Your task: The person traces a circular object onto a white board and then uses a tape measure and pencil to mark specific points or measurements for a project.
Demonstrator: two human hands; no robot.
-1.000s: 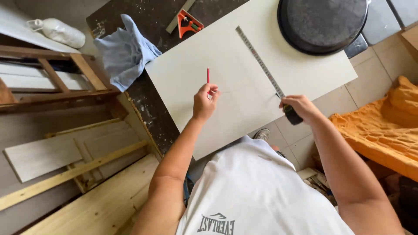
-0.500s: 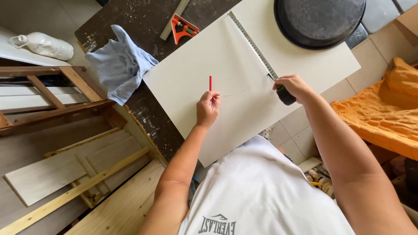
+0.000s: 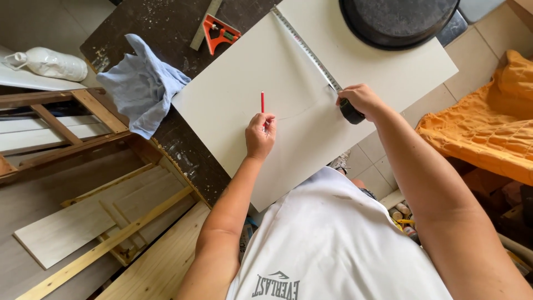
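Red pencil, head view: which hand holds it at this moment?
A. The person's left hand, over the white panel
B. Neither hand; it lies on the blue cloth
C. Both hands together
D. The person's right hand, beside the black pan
A: the left hand is closed on the red pencil above the white panel, while the right hand holds the tape measure.

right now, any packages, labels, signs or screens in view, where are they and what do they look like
White bag or sack: far left on a pale surface, lying on its side, plump, knotted end.
Shirt print: bottom centre on the white shirt, grey lettering with a small emblem.
No signs or screens.
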